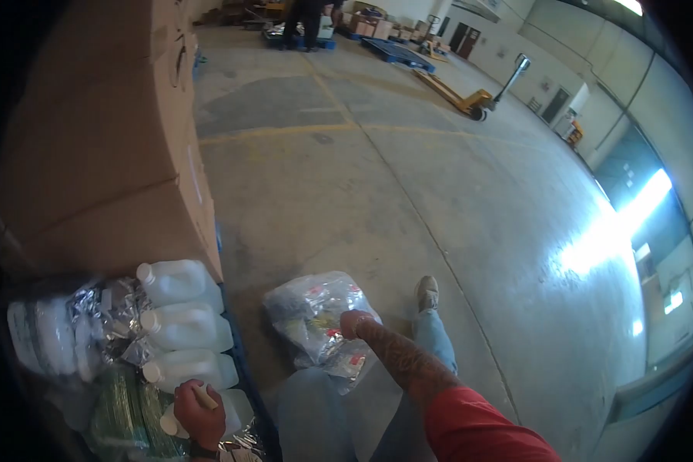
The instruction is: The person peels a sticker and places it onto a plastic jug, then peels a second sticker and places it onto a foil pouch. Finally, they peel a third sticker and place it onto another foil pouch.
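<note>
My right hand [354,324] is closed on the top of a clear plastic bag [304,308] that rests on the floor, with red and yellow print or contents showing through. At lower left, my left hand [199,414] is curled around a small tan object [205,397], whose kind I cannot tell. That hand sits over the nearest of several white translucent jugs [239,410], partly covering it. Farther along the row, another jug [181,282] has its white cap facing left.
Plastic-wrapped goods [127,412] lie left of the jugs. A tall cardboard box [108,154] rises behind them. Across the concrete floor [308,200] are a yellow pallet jack [470,102] and a blue pallet [396,54]. A person [304,23] in dark clothes stands at the far end.
</note>
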The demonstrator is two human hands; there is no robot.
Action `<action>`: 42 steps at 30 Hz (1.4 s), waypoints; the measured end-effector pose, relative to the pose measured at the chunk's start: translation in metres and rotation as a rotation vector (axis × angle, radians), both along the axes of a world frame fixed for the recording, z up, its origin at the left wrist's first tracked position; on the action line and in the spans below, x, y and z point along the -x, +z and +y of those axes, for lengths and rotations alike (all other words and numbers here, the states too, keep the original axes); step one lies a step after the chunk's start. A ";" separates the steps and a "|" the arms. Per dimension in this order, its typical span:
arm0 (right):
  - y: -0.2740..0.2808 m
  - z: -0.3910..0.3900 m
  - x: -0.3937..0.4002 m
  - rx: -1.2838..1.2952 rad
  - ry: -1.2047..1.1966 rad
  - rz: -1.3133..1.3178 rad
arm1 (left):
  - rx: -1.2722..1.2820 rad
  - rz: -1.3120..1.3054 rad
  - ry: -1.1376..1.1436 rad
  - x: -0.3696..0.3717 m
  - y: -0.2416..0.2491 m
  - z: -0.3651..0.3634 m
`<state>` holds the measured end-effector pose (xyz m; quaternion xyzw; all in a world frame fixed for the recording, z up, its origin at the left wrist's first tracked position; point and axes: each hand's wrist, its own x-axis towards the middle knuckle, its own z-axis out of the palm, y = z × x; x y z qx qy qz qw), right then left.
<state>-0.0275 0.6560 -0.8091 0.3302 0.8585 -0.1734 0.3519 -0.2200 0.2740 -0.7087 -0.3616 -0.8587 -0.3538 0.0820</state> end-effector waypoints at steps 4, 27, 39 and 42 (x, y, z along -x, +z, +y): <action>-0.035 -0.021 -0.003 -0.071 -0.265 0.323 | -0.055 0.044 0.027 -0.001 -0.005 0.002; -0.107 -0.044 -0.032 0.117 -0.428 0.574 | -0.065 0.055 0.047 0.000 0.001 0.007; -0.117 -0.062 -0.041 0.098 -0.465 0.615 | -0.048 0.080 0.008 -0.004 0.002 0.009; -0.116 -0.059 -0.039 0.151 -0.581 0.652 | -0.062 0.080 0.009 -0.003 -0.001 0.008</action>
